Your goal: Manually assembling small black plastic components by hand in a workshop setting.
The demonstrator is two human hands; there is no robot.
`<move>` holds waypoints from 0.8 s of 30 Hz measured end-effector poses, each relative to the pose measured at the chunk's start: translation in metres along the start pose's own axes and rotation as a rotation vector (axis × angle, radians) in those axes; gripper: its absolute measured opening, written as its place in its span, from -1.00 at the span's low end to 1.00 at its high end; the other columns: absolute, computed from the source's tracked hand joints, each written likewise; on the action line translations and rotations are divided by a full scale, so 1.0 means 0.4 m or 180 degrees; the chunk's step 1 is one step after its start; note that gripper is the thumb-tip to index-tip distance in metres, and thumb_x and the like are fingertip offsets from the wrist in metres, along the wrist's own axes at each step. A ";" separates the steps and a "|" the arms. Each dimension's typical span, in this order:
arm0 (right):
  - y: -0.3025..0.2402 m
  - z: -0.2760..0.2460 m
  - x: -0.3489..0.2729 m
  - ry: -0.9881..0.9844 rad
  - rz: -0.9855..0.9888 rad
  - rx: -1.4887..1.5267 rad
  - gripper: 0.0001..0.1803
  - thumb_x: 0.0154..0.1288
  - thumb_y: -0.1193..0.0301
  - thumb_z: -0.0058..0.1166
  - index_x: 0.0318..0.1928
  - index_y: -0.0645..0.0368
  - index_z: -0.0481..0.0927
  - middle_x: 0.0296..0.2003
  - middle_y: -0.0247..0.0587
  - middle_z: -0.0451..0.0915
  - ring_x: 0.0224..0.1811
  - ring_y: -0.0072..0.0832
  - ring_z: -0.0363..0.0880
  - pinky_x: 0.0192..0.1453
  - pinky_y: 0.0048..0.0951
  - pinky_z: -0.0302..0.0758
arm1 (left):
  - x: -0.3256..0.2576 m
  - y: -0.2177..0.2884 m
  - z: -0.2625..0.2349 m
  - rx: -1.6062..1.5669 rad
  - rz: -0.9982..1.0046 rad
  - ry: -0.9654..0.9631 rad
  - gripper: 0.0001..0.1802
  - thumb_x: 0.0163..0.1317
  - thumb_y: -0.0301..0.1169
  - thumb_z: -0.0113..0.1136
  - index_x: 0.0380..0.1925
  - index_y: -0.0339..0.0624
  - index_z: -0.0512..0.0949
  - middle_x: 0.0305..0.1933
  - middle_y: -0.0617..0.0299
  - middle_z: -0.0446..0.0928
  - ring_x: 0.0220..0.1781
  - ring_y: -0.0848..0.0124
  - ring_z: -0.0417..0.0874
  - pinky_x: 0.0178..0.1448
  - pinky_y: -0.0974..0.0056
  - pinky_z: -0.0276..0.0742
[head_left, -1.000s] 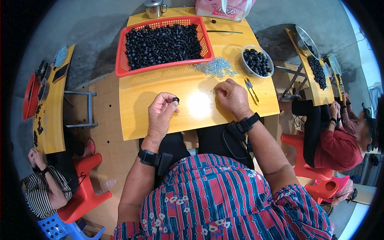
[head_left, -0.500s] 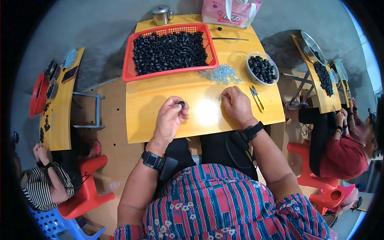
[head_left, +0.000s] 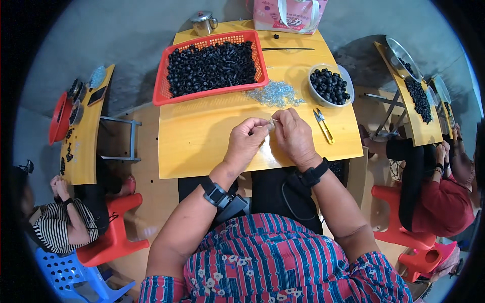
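Note:
My left hand (head_left: 247, 139) and my right hand (head_left: 294, 136) meet above the middle of the yellow table (head_left: 202, 146). Both have thumb and fingers pinched together. Between the fingertips shows a small pale, clear-looking piece (head_left: 272, 122), too small to name. No black part can be made out in the left fingers; they may hide one. Just beyond the hands lies a loose heap of clear bluish small pieces (head_left: 277, 94). To the right of my right hand lie yellow-handled thread snips (head_left: 323, 126).
A red plastic basket (head_left: 157, 91) full of black rings and caps stands at the back left. A clear tub (head_left: 350, 83) of round black parts is at the right. Behind are a metal mug (head_left: 203, 24), a thin dark rod (head_left: 288, 49) and a pink bag (head_left: 265, 15). People sit at tables either side.
My left hand has moved right to meet the right hand. The small black part seen in its fingers before no longer shows. The right hand has shifted slightly left.

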State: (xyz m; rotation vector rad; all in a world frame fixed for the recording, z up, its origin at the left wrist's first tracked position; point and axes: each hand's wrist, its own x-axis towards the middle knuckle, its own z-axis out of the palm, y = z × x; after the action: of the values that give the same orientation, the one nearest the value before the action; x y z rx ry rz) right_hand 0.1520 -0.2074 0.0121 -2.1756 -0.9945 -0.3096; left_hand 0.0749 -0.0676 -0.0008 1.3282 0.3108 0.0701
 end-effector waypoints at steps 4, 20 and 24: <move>0.003 0.012 -0.012 -0.0023 -0.0072 0.0032 -0.82 0.16 0.53 0.11 -0.22 0.18 0.43 -0.33 -0.08 0.47 -0.35 -0.08 0.55 -0.30 -0.17 0.54 | 0.019 -0.034 0.008 0.0194 0.0205 0.0248 -0.85 0.30 -0.43 0.23 -0.24 -0.32 0.61 -0.48 0.46 0.45 -0.44 0.69 0.37 -0.35 0.54 0.35; 0.006 0.042 -0.035 -0.0124 0.1505 0.2587 -0.84 0.31 0.56 0.11 -0.12 0.29 0.65 -0.35 -0.33 0.63 -0.45 -0.69 0.51 -0.31 -0.64 0.51 | 0.003 -0.009 -0.009 0.0268 -0.0076 0.0092 -0.87 0.38 -0.39 0.10 -0.16 -0.16 0.56 -0.41 0.47 0.41 -0.53 0.74 0.28 -0.53 0.58 0.18; 0.017 0.046 -0.037 -0.0164 0.1633 0.2916 -0.86 0.31 0.55 0.12 -0.16 0.32 0.65 -0.39 -0.36 0.63 -0.45 -0.71 0.50 -0.32 -0.64 0.50 | 0.000 -0.004 -0.007 0.0295 -0.0037 0.0014 -0.87 0.38 -0.40 0.10 -0.16 -0.16 0.55 -0.40 0.47 0.40 -0.52 0.75 0.27 -0.53 0.59 0.19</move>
State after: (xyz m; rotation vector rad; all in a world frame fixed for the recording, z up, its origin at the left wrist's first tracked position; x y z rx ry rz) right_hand 0.1457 -0.2060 -0.0115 -1.4946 -0.4194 0.3852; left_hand 0.0739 -0.0654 -0.0029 1.4181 0.3289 0.0493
